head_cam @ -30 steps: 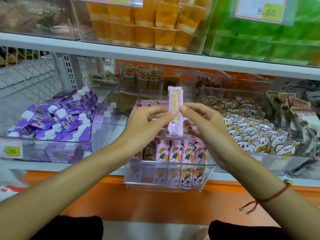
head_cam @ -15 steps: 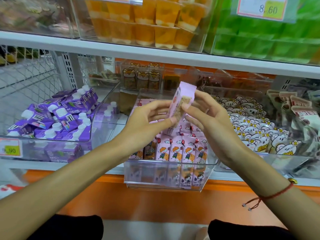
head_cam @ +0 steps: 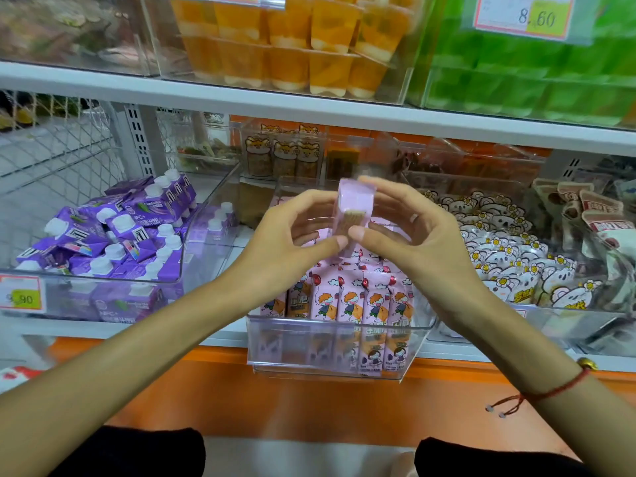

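My left hand [head_cam: 285,235] pinches the left side of the pink packet [head_cam: 356,201] between thumb and curled fingertips, and my right hand [head_cam: 426,242] pinches its right side the same way. The packet stands upright in mid-air over the clear bin [head_cam: 275,342], well above the row of matching packets [head_cam: 351,297] standing at 6 o'clock from it. The grip is light and sits low on the wrapper, so I think the slick film could slide out if either thumb eases off. It would then drop onto the row below and might knock one or two of them flat. Squeezing harder could crush what looks like a wafer inside. If I push it down into the row at a tilt, I judge that its lower corner could catch on a neighbour's crimped top and jam. As for edges, the purple cartons [head_cam: 113,222] lie at 9 o'clock behind their own clear wall, well apart from my left wrist. The white upper shelf [head_cam: 241,98] runs across at 12 o'clock, so I have little room to lift. The bin's front wall is at 6 o'clock, near my forearms. At 3 o'clock the white flower packets [head_cam: 499,259] heap just beside my right hand. The open room is toward me and straight down.
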`<state>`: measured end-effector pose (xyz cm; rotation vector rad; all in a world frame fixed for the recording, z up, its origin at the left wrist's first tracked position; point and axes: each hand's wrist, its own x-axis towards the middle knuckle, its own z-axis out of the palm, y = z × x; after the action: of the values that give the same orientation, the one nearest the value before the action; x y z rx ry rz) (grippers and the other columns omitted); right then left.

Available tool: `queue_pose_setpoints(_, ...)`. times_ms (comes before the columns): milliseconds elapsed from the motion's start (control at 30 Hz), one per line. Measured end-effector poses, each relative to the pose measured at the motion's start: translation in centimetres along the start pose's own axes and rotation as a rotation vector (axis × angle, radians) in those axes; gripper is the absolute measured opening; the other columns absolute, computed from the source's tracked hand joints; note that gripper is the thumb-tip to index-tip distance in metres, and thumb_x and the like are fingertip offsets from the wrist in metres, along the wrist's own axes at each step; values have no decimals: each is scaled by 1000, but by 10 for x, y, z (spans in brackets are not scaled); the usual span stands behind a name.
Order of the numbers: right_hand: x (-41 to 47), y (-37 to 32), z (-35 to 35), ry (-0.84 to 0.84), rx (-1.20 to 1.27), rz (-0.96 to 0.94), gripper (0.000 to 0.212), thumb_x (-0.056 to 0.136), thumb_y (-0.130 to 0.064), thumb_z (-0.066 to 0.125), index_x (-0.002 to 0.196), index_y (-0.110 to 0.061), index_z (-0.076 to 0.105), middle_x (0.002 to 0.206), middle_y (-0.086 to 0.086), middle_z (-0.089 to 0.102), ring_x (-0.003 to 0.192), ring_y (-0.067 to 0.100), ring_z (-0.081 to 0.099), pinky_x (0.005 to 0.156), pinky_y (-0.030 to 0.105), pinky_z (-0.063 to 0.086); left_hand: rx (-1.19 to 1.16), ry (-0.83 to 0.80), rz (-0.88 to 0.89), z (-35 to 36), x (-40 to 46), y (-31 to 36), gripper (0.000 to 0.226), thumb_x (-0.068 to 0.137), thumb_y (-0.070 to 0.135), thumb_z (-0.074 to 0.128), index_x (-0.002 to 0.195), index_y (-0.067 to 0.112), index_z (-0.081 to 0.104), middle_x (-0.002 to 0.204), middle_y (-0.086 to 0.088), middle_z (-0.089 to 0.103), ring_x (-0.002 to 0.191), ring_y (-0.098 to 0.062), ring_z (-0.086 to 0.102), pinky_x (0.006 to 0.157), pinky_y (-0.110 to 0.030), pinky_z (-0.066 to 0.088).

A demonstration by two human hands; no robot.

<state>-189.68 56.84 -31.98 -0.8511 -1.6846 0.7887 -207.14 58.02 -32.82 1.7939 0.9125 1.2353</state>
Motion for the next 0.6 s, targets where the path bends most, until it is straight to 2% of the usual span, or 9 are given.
queue_pose_setpoints(67,-1,4,-1,-8,-67,26,68,76,-19,78,134,-36,47,127,-13,58,120,0,52,99,27,45,-75,85,-45,0,1,1,39,85,8,69,122,14,57,116,2,67,104,-2,65,85,-15,52)
queue_pose_setpoints(133,-2,6,3,-33,-118,31,73,76,-18,78,136,-34,41,129,-16,52,118,-7,49,93,15,45,-191,163,-129,2,1,1,36,86,14,68,120,13,57,113,-2,69,99,-8,68,77,-21,57)
queue_pose_setpoints(167,-3,7,5,-37,-139,18,68,77,-17,78,133,-31,43,126,-16,52,116,-7,50,90,11,44,-254,183,-174,4,1,1,35,86,16,68,119,12,57,111,-4,70,95,-11,70,73,-23,58)
queue_pose_setpoints(233,-4,8,10,-12,-175,-26,50,80,-11,75,122,-25,51,117,-14,58,111,-2,53,88,13,45,-336,203,-233,6,0,1,32,85,19,69,115,11,58,106,-6,72,89,-12,72,64,-22,58)
queue_pose_setpoints(300,-3,7,11,26,-177,-48,36,83,-7,70,113,-21,58,112,-10,62,107,4,57,89,19,47,-319,234,-240,7,-1,1,39,83,21,72,118,13,55,112,-2,70,92,-10,71,68,-22,58)
queue_pose_setpoints(433,1,8,4,77,-75,59,24,87,-12,68,109,-20,64,109,-10,67,100,3,63,85,19,50,-180,260,-130,-5,2,1,67,80,21,74,135,31,38,138,13,49,116,0,57,94,-22,50)
queue_pose_setpoints(500,3,10,0,121,4,160,19,87,-17,67,105,-21,67,107,-8,69,99,8,65,89,27,50,-75,167,-72,-9,2,4,62,80,16,74,134,28,47,133,10,55,116,-1,57,92,-16,48)
queue_pose_setpoints(600,5,10,-4,164,203,270,20,86,-17,65,105,-13,68,103,4,72,89,12,69,85,27,53,15,130,-13,-10,2,7,47,79,8,74,123,21,59,116,2,67,104,-6,63,87,-16,51)
